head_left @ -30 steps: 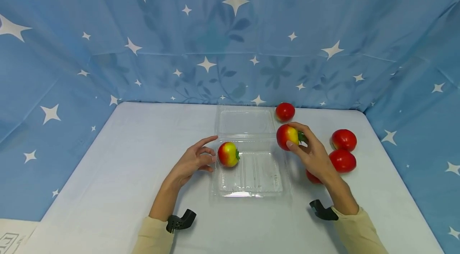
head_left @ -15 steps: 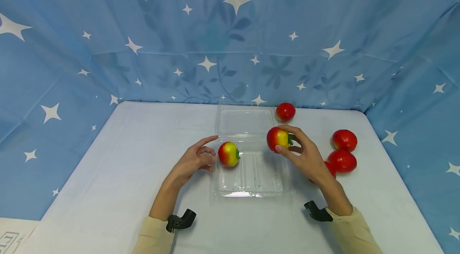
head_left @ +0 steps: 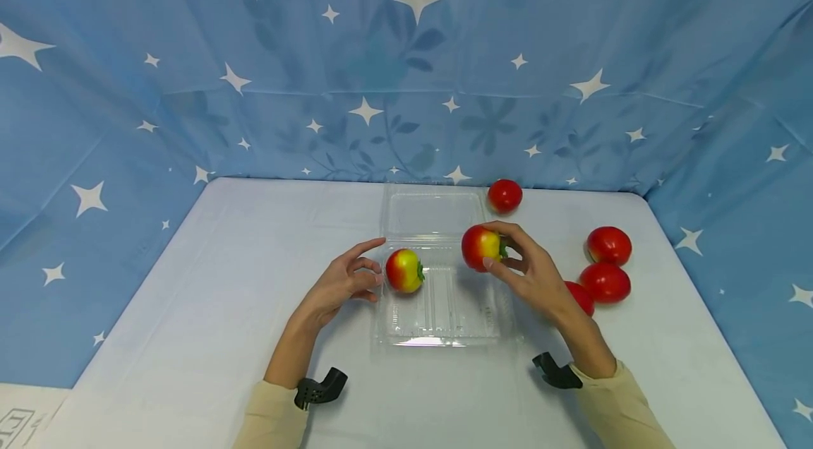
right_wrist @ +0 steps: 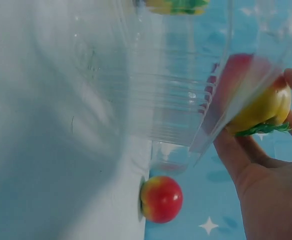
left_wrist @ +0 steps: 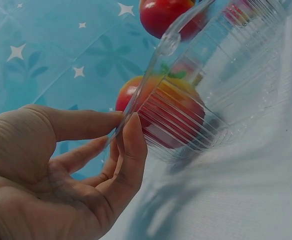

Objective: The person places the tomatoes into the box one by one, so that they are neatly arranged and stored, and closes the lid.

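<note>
In the head view a clear plastic clamshell box [head_left: 438,342] lies unfolded, its lid [head_left: 435,214] flat behind the base. One red-and-yellow fruit [head_left: 401,271] with a green leafy top rests at the base's left side. My left hand [head_left: 343,283] is beside that fruit; the left wrist view has its thumb and fingers pinching the box's rim [left_wrist: 148,65]. A second fruit [head_left: 476,248] of the same look is gripped by my right hand [head_left: 533,276], above the base's back right part. Its leafy top [right_wrist: 263,129] points towards the palm in the right wrist view.
Several red fruits stand on the white table [head_left: 254,237]: one behind [head_left: 504,195] near the lid's right edge, others [head_left: 605,283] grouped at the right. The front one [head_left: 579,298] is partly covered by my right arm. A blue star-patterned curtain [head_left: 286,68] encloses the back and sides.
My right hand has carried its fruit leftward from the box's right edge to over the base. The left hand and the fruit in the box stay put.
</note>
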A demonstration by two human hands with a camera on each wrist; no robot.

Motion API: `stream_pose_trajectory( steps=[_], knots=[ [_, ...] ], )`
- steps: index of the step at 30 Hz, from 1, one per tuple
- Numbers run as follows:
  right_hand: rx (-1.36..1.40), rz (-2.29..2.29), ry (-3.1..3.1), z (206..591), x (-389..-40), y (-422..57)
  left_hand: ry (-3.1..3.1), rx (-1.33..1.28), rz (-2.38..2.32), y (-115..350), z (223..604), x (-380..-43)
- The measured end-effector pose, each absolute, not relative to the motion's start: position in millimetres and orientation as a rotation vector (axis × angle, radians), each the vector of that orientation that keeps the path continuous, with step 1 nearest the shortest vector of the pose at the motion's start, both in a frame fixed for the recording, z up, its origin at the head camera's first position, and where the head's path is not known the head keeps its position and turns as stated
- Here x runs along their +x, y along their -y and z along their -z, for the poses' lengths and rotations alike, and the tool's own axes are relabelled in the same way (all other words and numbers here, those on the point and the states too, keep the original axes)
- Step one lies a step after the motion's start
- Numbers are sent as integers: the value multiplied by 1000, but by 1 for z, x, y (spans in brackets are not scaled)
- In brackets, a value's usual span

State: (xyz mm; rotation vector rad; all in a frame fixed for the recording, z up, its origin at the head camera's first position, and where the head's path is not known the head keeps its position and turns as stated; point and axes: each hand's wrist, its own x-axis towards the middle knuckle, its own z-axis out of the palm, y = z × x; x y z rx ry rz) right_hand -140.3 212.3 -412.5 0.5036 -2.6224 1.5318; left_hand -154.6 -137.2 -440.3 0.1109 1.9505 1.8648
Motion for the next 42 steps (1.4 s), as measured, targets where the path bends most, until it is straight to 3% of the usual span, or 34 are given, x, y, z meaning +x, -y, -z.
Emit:
stream_pose_trajectory(
  steps=[42],
  knots=[
    [593, -1562, 2757, 421, -131, -185, -1918, 122, -1894, 137, 441, -154]
  ],
)
